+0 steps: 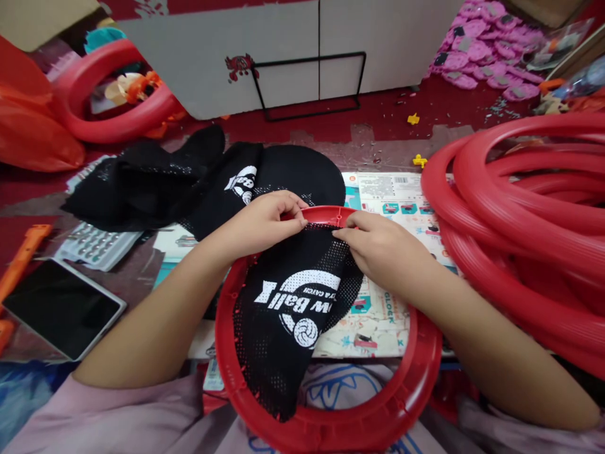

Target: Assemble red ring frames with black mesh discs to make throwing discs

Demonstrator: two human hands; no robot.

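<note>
A red plastic ring (423, 372) leans toward me, its near side at my lap and its far side on a printed cardboard sheet (382, 325). Black mesh netting (269, 328) with a white ball logo runs along the ring's left and far edge. At the far rim, my left hand (269, 217) pinches the netting's edge between thumb and fingers. Just right of it, my right hand (375, 243) has its fingers closed on the same netting edge against the rim. Both fingertip grips are partly hidden.
Red rings (520, 233) are stacked at the right. More black netting (155, 176) lies at the left, beside a tray of small metal parts (97, 246) and a dark-screened tablet (61, 306). Behind stand a white board (212, 63) and a pile of pink pieces (486, 47).
</note>
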